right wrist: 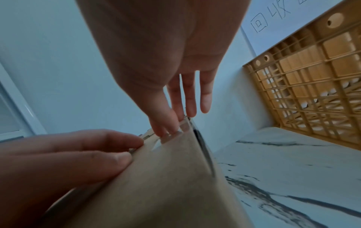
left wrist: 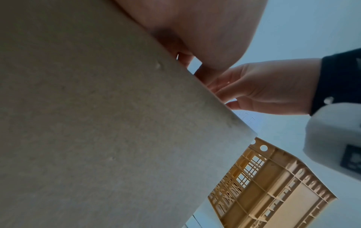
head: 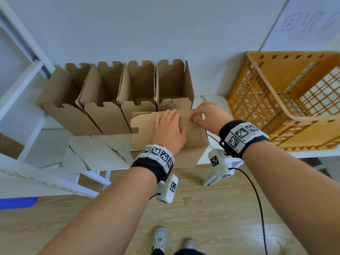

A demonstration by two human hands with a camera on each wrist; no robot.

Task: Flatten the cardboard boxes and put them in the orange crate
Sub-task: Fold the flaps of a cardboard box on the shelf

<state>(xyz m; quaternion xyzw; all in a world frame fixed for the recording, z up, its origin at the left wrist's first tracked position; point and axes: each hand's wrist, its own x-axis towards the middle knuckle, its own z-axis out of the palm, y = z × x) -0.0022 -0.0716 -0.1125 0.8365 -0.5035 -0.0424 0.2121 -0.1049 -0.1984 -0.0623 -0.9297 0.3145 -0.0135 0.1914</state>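
Note:
A brown cardboard box [head: 193,155] stands at the front edge of the marble table [head: 95,155], its top panel [head: 143,124] folded over. My left hand [head: 170,129] lies flat on that panel and presses it down. At the box's far right edge my right hand [head: 195,117] pinches the cardboard with thumb and forefinger. In the right wrist view the pinch [right wrist: 168,129] sits where a strip of clear tape shows. The other fingers [right wrist: 205,95] are straight. The orange crate [head: 312,116] stands empty to the right, tilted toward me.
Several open cardboard boxes [head: 103,100] stand in a row behind the near box, against the wall. A white shelf frame [head: 24,85] is on the left. A black cable [head: 257,199] hangs from my right wrist over the wooden floor. A handwritten paper sign [head: 303,23] hangs above the crate.

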